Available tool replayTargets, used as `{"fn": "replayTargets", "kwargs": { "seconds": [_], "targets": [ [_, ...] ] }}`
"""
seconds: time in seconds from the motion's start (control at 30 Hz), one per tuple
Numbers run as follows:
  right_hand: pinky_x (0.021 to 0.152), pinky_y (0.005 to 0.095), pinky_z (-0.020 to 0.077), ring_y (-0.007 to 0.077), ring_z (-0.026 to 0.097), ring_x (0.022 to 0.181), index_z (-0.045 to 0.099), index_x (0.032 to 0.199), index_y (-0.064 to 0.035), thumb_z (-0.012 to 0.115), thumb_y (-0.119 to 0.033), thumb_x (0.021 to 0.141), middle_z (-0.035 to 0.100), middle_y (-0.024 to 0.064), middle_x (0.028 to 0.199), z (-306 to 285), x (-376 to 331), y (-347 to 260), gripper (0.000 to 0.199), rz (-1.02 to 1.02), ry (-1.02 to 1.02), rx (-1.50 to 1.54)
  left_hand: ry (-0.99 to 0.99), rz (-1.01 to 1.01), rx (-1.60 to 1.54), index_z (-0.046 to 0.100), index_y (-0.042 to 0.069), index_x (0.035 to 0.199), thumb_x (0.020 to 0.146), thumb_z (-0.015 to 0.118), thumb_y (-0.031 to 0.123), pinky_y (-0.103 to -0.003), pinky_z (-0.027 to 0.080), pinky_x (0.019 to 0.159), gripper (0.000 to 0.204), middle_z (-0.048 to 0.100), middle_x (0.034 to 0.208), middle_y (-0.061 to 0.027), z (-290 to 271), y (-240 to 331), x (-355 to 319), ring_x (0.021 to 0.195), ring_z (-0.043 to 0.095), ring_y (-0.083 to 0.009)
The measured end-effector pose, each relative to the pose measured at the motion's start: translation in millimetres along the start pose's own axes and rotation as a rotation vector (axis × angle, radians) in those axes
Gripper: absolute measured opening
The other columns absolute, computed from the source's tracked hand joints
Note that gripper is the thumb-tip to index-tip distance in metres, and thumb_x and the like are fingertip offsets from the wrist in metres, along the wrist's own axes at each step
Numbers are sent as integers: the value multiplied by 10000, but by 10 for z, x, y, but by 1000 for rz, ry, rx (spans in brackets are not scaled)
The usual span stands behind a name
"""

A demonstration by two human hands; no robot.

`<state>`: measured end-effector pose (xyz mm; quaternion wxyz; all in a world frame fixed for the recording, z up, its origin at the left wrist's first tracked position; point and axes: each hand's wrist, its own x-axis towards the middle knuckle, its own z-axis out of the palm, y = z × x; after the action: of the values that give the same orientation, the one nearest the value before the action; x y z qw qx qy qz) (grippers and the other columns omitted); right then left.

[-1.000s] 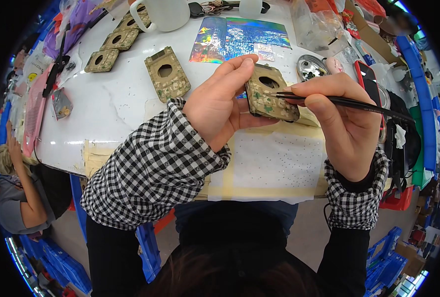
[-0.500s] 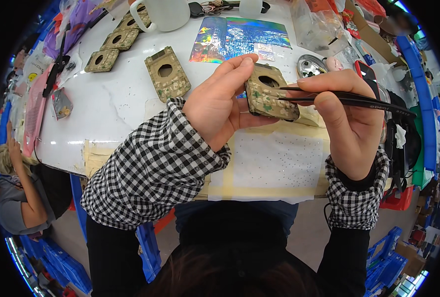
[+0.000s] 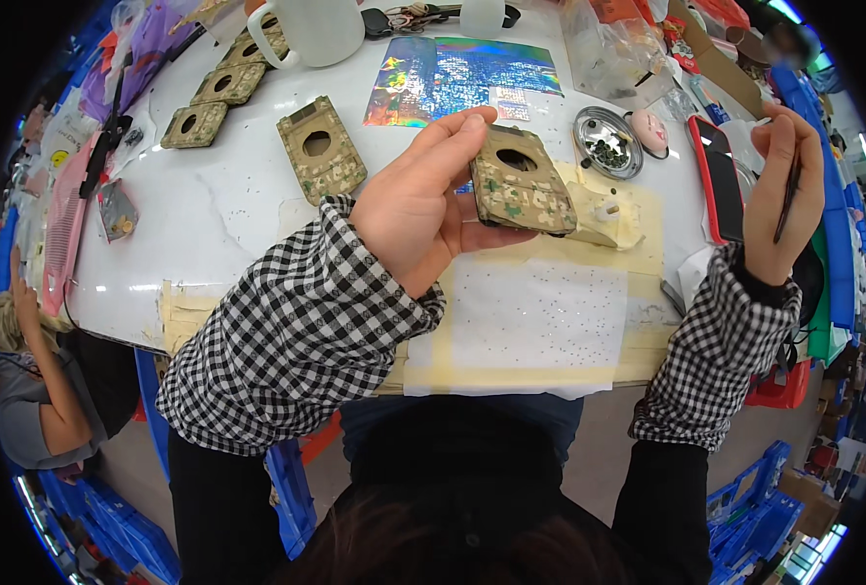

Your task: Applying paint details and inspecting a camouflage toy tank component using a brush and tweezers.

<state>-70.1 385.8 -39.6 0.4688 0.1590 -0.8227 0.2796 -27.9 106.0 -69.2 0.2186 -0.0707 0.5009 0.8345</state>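
My left hand (image 3: 421,200) grips a camouflage-patterned case (image 3: 529,191) by its edges, raised over the table. The case has a round opening in its upper part. My right hand (image 3: 782,210) is off at the right, beyond a red-edged phone, closed on black tweezers (image 3: 790,195) seen almost edge-on; their tips are apart from the case. Another camouflage case (image 3: 324,171) lies on the table left of my left hand, and several more cases (image 3: 195,125) form a row at the far left. A round metal dish (image 3: 632,168) with small dark pieces stands right of the held case.
White paper (image 3: 531,322) dotted with tiny specks is taped down before me. A yellowish taped block (image 3: 604,216) with a white peg, the phone (image 3: 718,180), a white mug (image 3: 326,34) and a shiny holographic sheet (image 3: 462,78) lie around. Another person (image 3: 48,390) is at the left.
My right hand has moved away from the case to the right, taking the tweezers along. The metal dish and phone are now uncovered. My left hand still holds the case.
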Motion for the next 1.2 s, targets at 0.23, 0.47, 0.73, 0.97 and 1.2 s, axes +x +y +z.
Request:
{"fn": "replayTargets", "kwargs": {
  "seconds": [0.23,0.47,0.73,0.97,1.2],
  "targets": [
    [700,376,472,309,620,763,561,893,-27,629,-518,834,637,187,822,-320,-160,829,499,457,-666,-680,-9,17,-10,409,125,1326,1010,360,330,-387,536,877,381,550,1224,-66,-15,-4,10,1088,592,-200],
    [773,390,485,311,618,903,531,972,-47,728,-597,693,638,175,953,-187,-157,841,648,521,-854,-812,-20,39,-24,411,125,1325,1010,361,328,-377,533,880,378,550,1219,-72,-1,-4,-5,1087,588,-191],
    [800,378,488,310,621,914,534,966,-21,728,-618,678,638,192,956,-169,-201,908,691,541,-793,-825,-20,24,-16,413,131,1321,1010,362,334,-378,532,878,375,551,1222,-63,-9,-10,4,1086,588,-190],
    [779,359,488,307,627,871,546,925,-22,732,-611,680,646,193,906,-159,-205,987,665,548,-770,-741,-20,14,-16,412,129,1323,1007,370,337,-380,532,877,380,549,1225,-62,16,-5,-8,1084,590,-192],
    [762,358,484,286,627,851,552,914,-28,738,-596,685,645,194,892,-175,-194,965,641,564,-785,-732,-35,17,-17,413,126,1322,1009,369,331,-375,537,874,377,543,1230,-64,14,-20,-16,1088,588,-191]
  ]
}}
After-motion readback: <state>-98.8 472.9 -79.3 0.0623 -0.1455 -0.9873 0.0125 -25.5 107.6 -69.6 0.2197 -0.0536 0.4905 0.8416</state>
